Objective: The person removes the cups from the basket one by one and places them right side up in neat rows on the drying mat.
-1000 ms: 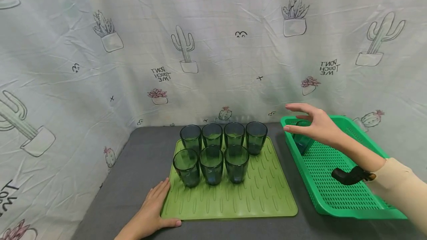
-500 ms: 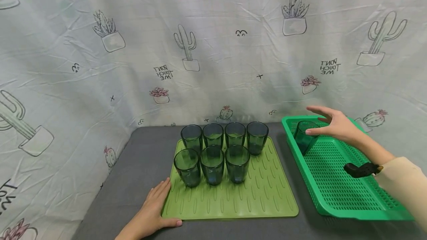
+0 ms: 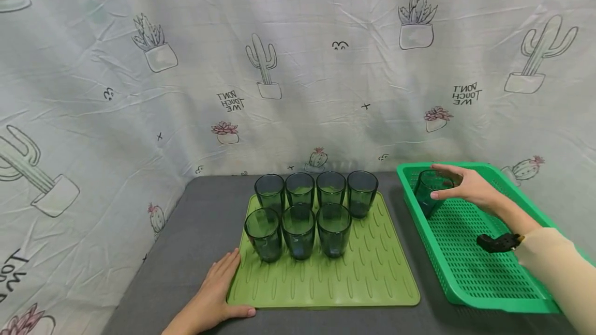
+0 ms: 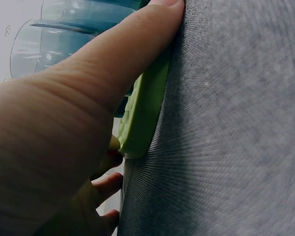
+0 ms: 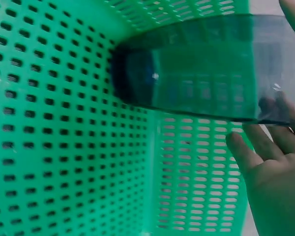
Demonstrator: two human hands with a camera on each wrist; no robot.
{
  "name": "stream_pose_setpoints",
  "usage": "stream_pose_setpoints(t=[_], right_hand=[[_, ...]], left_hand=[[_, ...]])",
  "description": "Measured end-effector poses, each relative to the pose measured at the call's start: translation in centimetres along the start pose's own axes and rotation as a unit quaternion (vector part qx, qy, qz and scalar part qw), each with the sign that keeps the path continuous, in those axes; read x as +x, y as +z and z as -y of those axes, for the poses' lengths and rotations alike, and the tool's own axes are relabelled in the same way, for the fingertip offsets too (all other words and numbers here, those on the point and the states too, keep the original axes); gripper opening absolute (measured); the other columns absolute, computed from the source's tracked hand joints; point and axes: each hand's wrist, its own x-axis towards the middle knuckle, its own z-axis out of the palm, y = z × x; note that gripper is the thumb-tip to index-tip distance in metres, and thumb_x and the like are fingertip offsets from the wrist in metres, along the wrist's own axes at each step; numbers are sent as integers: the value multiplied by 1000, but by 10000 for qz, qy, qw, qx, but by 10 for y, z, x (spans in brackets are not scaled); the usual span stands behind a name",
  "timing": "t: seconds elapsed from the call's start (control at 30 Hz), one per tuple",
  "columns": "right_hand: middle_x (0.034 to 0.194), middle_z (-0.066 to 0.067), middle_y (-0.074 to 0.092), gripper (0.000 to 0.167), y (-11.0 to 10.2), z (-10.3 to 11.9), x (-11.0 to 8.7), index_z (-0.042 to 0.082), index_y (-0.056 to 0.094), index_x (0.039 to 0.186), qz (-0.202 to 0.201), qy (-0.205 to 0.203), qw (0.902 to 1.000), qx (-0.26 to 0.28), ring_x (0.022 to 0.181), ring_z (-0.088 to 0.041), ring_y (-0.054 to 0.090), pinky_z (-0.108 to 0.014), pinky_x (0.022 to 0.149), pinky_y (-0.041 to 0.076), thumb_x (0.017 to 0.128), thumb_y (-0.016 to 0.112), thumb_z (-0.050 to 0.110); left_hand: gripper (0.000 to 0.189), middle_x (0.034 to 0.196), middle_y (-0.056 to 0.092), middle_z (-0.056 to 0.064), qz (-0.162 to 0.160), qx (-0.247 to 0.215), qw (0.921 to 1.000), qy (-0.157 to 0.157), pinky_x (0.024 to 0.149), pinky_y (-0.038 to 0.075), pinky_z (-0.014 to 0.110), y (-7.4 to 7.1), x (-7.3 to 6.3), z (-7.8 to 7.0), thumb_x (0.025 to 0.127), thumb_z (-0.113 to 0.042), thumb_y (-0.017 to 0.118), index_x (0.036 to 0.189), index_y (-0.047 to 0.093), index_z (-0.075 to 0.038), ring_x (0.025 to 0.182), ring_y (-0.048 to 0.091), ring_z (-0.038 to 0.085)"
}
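In the head view a dark green drinking glass [image 3: 425, 195] stands tilted in the far left corner of a green plastic basket [image 3: 493, 273]. My right hand [image 3: 475, 188] holds it near the rim, thumb on the near side and fingers at the far side. The right wrist view has the glass [image 5: 201, 73] between the fingers, some of them seen through its clear wall. My left hand [image 3: 209, 291] rests at the near left corner of a light green drying mat [image 3: 372, 283], fingers along its left side, thumb along its front edge. Several matching glasses [image 3: 298, 234] stand upright on the mat.
The glasses form two rows, four-wide behind not counted further: several at the back, three in front. A grey cloth [image 3: 172, 231] covers the table. A white curtain [image 3: 298, 66] with printed cacti hangs behind and along the left.
My right hand moved right from above the basket's left rim, then lowered around the glass, whose rim has shifted slightly right. My left hand stays on the mat's corner.
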Motion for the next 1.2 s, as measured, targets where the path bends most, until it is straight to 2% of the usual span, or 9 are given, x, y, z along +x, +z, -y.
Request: stream_pose_setpoints(t=[0.13,0.23,0.4,0.7,1.03,1.2], right_hand=[[143,-21,48,84,7,-7,4,4,36,151,28,-76,9997,212,122,-13,52,-23,84,51,84,81,26],[141,-19,51,82,8,-8,7,4,38,150,-15,-106,9995,290,117,-1,53,-20,84,50,84,81,26],[142,-17,51,82,5,-8,7,6,38,151,-14,12,9996,298,119,0,52,-20,84,50,84,81,26],[142,-14,52,82,2,-9,11,8,39,151,27,190,9994,302,124,-8,51,-18,85,48,83,81,29],[142,-14,51,83,5,-10,7,9,39,151,-34,231,9995,226,122,-7,50,-20,84,49,83,81,32],[142,-15,51,83,5,-10,6,9,39,151,-72,228,9995,214,118,0,50,-20,84,49,83,81,32]], left_hand=[[124,159,17,22,28,-18,10000,-35,109,9,67,0,0,0,69,-69,76,154,23,4,144,12,45],[125,159,17,23,25,-17,10000,-71,109,9,68,-2,0,-1,68,-69,76,154,22,4,143,12,46],[125,159,17,23,84,-8,9999,-112,109,8,68,-5,2,-4,68,-70,76,154,22,4,143,12,46],[126,159,17,23,171,-15,9997,-199,108,8,69,-10,6,-7,68,-70,76,154,22,4,143,12,46],[125,158,20,24,-4,85,10000,13,108,10,68,-5,2,-5,69,-70,75,153,24,6,143,15,46],[125,158,19,24,-6,55,10000,-26,108,10,68,-3,2,-4,69,-70,76,153,23,6,143,14,46]])
